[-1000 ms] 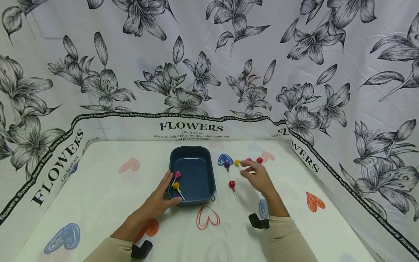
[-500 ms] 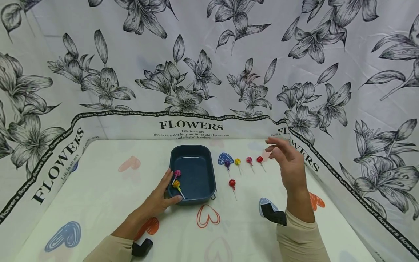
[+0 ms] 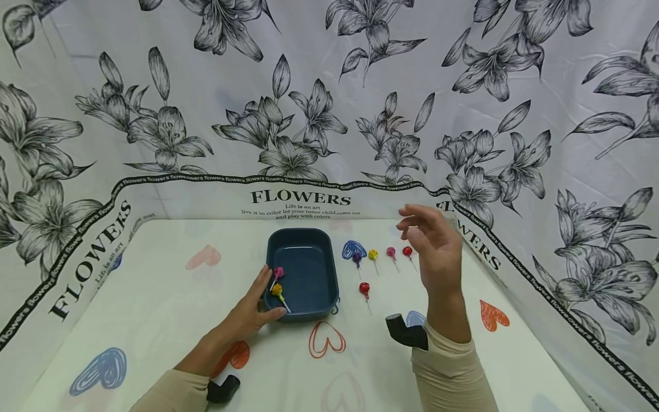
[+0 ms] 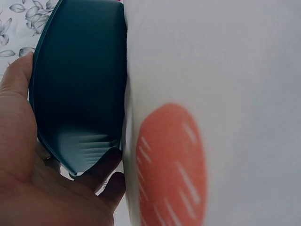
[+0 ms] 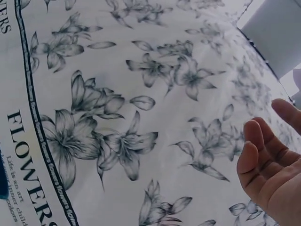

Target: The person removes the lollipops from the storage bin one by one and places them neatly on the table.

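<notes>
My left hand rests against the near left corner of a dark blue rectangular dish. Its thumb lies at the front rim and its fairly straight fingers along the left side; the left wrist view shows fingers against the outer wall. Inside the dish, by that hand, lie a pink lollipop and a yellow lollipop. Raised over the table's right side, my right hand holds nothing, its fingers loosely bent. Below and left of it lie purple, yellow, pink and red lollipops in a row.
Another red lollipop lies nearer the front, right of the dish. A white cloth with printed hearts covers the table. Flower-printed curtains hang behind and along both sides. A black piece sticks out at each wrist.
My right hand has left the yellow lollipop in the row, rising and swinging right, then drifting slightly back left. The lollipops stay in place. My left hand keeps still at the dish.
</notes>
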### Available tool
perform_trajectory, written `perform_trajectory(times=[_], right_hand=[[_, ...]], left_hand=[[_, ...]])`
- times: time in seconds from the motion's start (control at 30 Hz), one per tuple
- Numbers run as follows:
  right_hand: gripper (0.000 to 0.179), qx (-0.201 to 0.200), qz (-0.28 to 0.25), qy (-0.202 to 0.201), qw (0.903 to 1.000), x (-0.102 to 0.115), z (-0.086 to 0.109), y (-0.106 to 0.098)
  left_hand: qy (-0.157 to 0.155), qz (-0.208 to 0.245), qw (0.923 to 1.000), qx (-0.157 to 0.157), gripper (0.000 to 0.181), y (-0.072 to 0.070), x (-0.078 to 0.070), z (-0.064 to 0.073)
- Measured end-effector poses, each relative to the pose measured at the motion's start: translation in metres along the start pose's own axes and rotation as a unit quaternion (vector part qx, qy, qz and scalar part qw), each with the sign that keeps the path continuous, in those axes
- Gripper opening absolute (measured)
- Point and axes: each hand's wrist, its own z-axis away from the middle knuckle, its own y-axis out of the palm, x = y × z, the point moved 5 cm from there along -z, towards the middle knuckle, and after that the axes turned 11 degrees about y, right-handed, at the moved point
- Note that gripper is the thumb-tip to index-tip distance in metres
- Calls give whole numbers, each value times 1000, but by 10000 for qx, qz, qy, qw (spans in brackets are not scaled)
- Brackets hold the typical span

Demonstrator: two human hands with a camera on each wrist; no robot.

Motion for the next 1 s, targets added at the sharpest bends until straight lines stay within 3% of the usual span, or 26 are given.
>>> perform_trajectory(times=[0.17, 0.33, 0.53, 0.73, 1.0], right_hand=[[34, 104, 273, 391, 9988, -27, -6, 19], [39, 572, 276, 1029, 9927, -65, -9, 43], [41, 1022, 505, 1799, 9771, -111, -5, 69], [41, 1228, 388, 2505, 9595, -149, 1, 92], [40, 1646, 878, 2906, 9385, -163, 3, 123]], left_hand=[[-17, -26, 10000, 24, 96, 0, 0, -1], [-72, -58, 9999, 49, 97, 0, 0, -1], [-117, -45, 9999, 49, 96, 0, 0, 0], [-81, -111, 9999, 68, 94, 1, 0, 0], [64, -81, 9999, 52, 92, 0, -2, -1]])
